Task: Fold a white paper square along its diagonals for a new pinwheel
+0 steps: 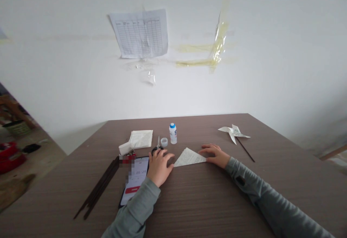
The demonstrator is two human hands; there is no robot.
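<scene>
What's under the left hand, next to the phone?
The left hand covers part of the black scissors handles; the blades stick out past the fingers. The phone lies beside it, partly under the sleeve. What lies directly beneath the palm cannot be seen.

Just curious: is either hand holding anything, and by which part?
Nothing seems held: the left hand rests by the scissors, the right hand by a folded paper.

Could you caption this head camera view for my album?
Left hand by scissors, right hand at a folded paper triangle.
</scene>
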